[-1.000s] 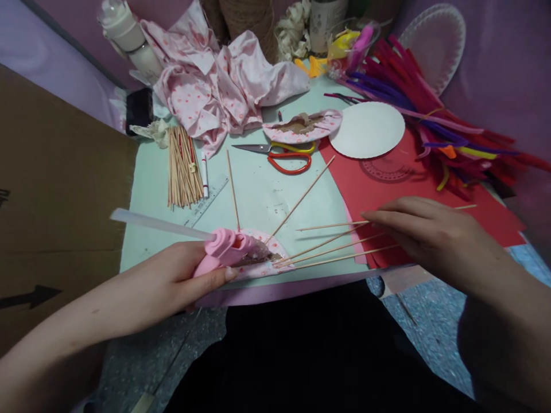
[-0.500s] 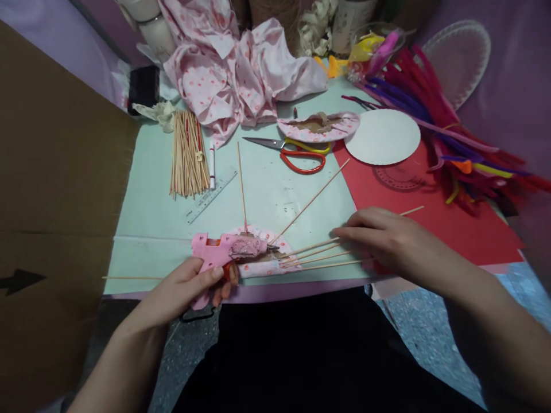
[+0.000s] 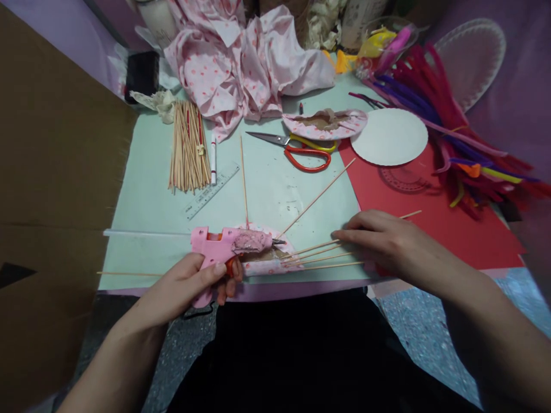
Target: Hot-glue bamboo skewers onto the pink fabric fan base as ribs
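Translucent glue stick [image 3: 146, 233] juts from the back of a pink glue gun [image 3: 219, 246] at left of centre in the frame, above a thin loose stick [image 3: 129, 274] at lower left. The person's left hand [image 3: 185, 287] is wrapped around the gun's grip, fingers curled at the trigger. A second ago the gun was tilted with its tip hidden; it is now side-on, and its nozzle [image 3: 279, 241] shows above the cloth-covered disc [image 3: 262, 268] in the lower centre. That seems to bring the tool to the place where the stick ends gather. Its long axis lies nearly level across the frame, nozzle to the right and slightly down, grip dropping toward lower left. Whether the tip touches anything cannot be told.

Right of the disc, the right hand [image 3: 383, 244] pinches a wooden stick [image 3: 310, 249], its fingers close together. That stick's near end, clear of the disc a second ago, now appears to meet it, beside three others fanning rightward. The held stick slopes gently up to the right, its far end emerging over red paper [image 3: 451, 235].
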Available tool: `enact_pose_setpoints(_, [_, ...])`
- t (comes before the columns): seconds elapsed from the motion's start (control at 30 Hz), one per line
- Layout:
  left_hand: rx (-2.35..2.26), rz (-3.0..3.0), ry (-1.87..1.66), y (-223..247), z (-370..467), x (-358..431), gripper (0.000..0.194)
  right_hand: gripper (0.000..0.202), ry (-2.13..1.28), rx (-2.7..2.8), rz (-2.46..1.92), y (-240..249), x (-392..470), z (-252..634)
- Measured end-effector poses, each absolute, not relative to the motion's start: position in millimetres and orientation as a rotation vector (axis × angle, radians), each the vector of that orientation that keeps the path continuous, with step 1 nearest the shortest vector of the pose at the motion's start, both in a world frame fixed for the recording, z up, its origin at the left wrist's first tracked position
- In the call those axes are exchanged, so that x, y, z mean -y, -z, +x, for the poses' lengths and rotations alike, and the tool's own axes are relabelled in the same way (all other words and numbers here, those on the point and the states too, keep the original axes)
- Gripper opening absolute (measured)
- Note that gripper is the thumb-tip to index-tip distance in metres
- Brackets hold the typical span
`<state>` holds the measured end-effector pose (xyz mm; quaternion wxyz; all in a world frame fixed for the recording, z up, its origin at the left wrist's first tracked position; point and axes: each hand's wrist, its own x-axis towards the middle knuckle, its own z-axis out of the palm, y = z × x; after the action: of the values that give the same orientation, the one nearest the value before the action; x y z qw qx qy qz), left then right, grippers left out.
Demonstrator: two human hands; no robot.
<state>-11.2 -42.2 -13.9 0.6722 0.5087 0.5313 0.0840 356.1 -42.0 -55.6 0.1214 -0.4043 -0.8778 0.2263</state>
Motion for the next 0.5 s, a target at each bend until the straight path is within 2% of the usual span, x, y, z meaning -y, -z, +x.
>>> enact_pose_setpoints(0.1, [-1.208, 1.165, -0.164, 13, -9, 41, 0.044, 0.040, -0.643, 2.586, -1.158, 57, 41, 358])
enact_pose_setpoints(0.37, [-1.212, 0.939, -0.324, 20, -1, 43, 0.030, 0.038, -0.660, 2.597, -1.156, 53, 38, 355])
enact_pose_setpoints(0.5, [-1.301, 1.009, -0.312, 18, 2, 43, 0.035, 0.039, -0.631, 2.631, -1.153, 51, 38, 353])
